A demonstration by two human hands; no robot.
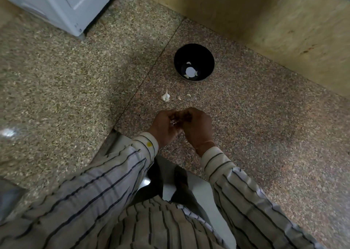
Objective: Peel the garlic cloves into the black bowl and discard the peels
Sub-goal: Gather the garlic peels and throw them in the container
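White appliance (62, 4), upper left, stood on the speckled stone counter (56, 68), its corner foot near a dark seam that ran diagonally toward the person. Striped sleeves (106, 176) entered from the lower edge, both forearms reaching over the counter's front edge.

Left hand (165, 127) was held palm-up just above the counter, fingers curled round a small whitish clove (173, 123) with shreds of papery skin showing against the palm. Right hand (197, 124) met the left hand from the other side, knuckles uppermost, its fingertips bent down onto the same clove; whether thumb and forefinger pinched the skin or the flesh could not be told through the blur.

Beyond the hands, a partial garlic bulb (166, 96) lay on the counter, with two loose cloves (179, 97) just to its right, all apart from one another.

Black bowl (194, 55) stood upright farther back, near the wooden panel (265, 21) that rose behind the counter on the right. Inside the bowl, a few pale peeled cloves (188, 63) lay round a bright glare on its floor.
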